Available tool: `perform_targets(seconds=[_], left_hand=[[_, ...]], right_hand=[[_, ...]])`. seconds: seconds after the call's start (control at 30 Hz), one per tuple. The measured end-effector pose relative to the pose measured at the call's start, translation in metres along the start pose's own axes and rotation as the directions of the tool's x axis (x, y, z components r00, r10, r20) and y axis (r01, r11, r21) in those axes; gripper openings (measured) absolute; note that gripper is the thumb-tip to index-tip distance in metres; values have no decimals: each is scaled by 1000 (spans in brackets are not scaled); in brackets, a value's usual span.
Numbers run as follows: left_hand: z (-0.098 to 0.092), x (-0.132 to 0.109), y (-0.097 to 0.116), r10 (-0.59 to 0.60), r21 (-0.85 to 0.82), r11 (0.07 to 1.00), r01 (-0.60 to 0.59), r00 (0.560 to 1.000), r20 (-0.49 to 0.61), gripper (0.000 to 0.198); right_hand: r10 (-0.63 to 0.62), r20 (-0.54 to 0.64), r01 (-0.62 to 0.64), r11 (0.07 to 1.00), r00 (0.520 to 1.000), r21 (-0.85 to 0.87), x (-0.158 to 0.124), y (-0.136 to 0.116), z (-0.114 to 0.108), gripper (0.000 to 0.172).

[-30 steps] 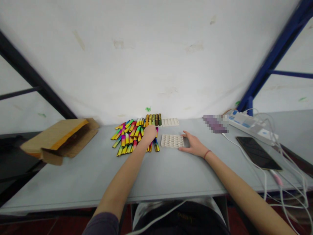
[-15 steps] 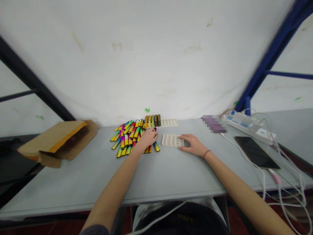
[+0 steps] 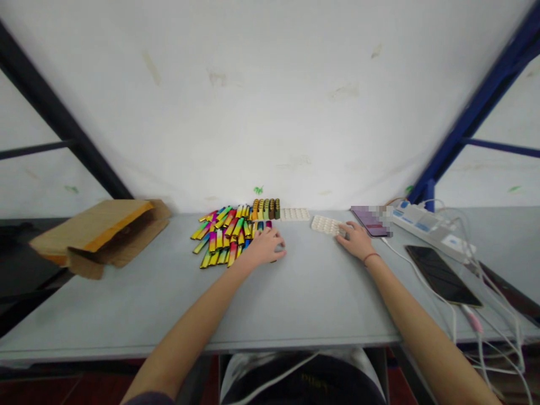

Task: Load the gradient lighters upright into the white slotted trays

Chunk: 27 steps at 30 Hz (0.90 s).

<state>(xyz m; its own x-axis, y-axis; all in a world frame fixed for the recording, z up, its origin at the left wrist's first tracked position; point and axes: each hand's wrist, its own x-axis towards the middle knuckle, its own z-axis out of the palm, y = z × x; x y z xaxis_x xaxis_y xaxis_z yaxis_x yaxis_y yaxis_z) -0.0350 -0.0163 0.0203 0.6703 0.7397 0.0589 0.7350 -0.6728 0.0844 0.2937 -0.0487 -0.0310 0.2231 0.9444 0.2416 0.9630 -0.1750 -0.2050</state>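
Shiny multicoloured tubes (image 3: 219, 239) lie in a loose pile left of centre on the grey table. My left hand (image 3: 269, 247) rests at the pile's right side, fingers curved and apart, covering a few tubes. My right hand (image 3: 354, 239) touches the right end of a white tray with round cups (image 3: 324, 225), its fingers spread. A second white cupped tray (image 3: 295, 214) lies by the wall. Just left of it, gold and dark tubes (image 3: 266, 209) stand upright in tight rows.
An open brown paper bag (image 3: 97, 225) lies at the far left. On the right are a purple phone (image 3: 369, 220), a black phone (image 3: 442, 274), a white power strip (image 3: 434, 230) and tangled white cables. A wall rises behind the table.
The nearer white tray has moved right and toward the wall, with my right hand at its end. My left hand has shifted slightly right and nearer me, its fingers more apart.
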Motion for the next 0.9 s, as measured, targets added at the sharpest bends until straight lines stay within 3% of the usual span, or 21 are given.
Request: perform_targets(seconds=[0.2, 0.47, 0.6, 0.67, 0.73, 0.8, 0.9], left_hand=[[2, -10, -3, -1, 153, 988, -3, 1000, 25, 23], [3, -13, -1, -21, 196, 980, 14, 999, 37, 24], [6, -13, 6, -21, 200, 979, 31, 999, -48, 27], [14, -12, 14, 32, 148, 989, -14, 992, -119, 29], [25, -11, 24, 134, 65, 990, -125, 975, -176, 34], [37, -11, 35, 223, 5, 974, -227, 954, -199, 42], [49, -14, 45, 242, -34, 967, -251, 956, -165, 52]], right_hand=[[115, 97, -112, 993, 989, -41, 35, -14, -3, 42], [230, 74, -229, 973, 970, -28, 62, -34, 3, 46], [248, 11, -248, 968, 969, 49, 61, -38, 5, 56], [259, -65, -253, 964, 964, 86, 52, -45, 7, 62], [175, -113, -165, 982, 978, 92, 36, -57, 12, 58], [-16, -106, 26, 995, 994, 96, 13, -70, 19, 55], [-271, -24, 272, 957, 962, 104, -20, -86, 25, 47]])
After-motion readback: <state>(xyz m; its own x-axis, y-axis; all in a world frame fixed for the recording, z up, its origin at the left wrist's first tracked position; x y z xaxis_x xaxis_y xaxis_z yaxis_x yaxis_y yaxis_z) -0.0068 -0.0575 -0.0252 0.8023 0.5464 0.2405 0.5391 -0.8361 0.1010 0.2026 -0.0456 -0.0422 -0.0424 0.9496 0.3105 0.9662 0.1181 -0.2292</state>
